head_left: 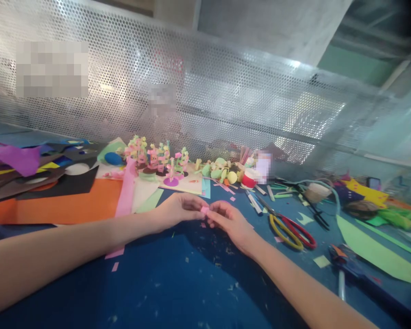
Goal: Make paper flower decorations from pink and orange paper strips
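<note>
Over the blue table, my left hand (180,211) and my right hand (231,224) meet fingertip to fingertip. Between them is a small pink paper piece (204,209), pinched from both sides. Its exact shape is partly hidden by the fingers. Behind my hands stand several small pink and yellow-green paper figures (157,157) on round bases. A pink paper strip (126,187) runs down beside my left forearm. To the right of my right hand lie scissors (287,228) with one yellow and one red handle loop.
Orange felt or paper (61,203) and dark sheets lie at left. A red-and-white tub (249,178) stands at the back. On the right are a glue gun (359,274), a green sheet (380,253) and a tape roll (318,192). A perforated metal screen (212,96) closes the far side.
</note>
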Demonstrator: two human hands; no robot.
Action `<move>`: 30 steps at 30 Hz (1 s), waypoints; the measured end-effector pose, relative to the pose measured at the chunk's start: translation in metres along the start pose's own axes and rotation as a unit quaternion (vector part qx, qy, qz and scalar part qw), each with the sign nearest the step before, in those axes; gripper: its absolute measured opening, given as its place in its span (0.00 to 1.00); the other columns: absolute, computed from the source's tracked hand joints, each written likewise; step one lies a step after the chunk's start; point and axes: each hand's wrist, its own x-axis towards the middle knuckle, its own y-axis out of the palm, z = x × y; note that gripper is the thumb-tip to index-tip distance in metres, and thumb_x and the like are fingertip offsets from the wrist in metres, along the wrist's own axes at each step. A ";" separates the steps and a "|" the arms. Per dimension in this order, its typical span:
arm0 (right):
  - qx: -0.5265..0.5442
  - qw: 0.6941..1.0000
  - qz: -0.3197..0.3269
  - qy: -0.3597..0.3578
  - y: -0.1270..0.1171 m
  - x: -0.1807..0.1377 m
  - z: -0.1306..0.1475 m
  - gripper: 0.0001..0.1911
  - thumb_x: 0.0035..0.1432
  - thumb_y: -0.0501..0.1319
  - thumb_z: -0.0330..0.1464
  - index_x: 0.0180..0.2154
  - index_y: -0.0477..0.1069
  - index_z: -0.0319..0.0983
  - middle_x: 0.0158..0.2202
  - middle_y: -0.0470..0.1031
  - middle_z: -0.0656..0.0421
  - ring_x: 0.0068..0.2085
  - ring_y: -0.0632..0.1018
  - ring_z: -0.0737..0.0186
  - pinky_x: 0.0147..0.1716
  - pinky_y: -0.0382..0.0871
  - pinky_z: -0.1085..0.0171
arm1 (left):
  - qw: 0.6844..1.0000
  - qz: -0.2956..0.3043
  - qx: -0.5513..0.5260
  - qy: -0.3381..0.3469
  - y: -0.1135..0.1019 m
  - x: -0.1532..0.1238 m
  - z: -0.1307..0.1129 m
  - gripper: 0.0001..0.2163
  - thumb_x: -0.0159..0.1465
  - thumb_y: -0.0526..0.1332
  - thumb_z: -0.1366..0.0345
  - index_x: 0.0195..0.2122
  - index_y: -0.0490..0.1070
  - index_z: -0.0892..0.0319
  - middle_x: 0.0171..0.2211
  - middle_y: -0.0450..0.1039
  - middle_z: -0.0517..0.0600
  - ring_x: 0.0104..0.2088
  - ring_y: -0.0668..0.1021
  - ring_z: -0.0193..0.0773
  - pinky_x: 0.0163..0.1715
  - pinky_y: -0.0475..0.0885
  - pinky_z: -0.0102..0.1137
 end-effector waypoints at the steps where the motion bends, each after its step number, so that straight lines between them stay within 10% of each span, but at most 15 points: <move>1: 0.001 1.000 0.001 0.000 0.000 0.000 0.001 0.12 0.48 0.63 0.40 0.30 0.68 0.38 0.23 0.69 0.64 0.25 0.70 0.70 0.27 0.63 0.68 | 1.000 0.002 0.002 0.001 0.000 0.000 0.000 0.12 0.51 0.65 0.66 0.38 0.72 0.62 0.33 0.77 0.51 0.35 0.78 0.36 0.42 0.69 0.34; 30: -0.011 1.000 0.016 -0.011 0.000 0.000 0.001 0.12 0.49 0.63 0.40 0.29 0.68 0.38 0.23 0.71 0.64 0.25 0.71 0.69 0.27 0.64 0.67 | 0.999 0.007 0.029 0.015 0.001 0.000 0.001 0.12 0.52 0.65 0.64 0.37 0.71 0.61 0.32 0.76 0.49 0.34 0.78 0.36 0.42 0.70 0.34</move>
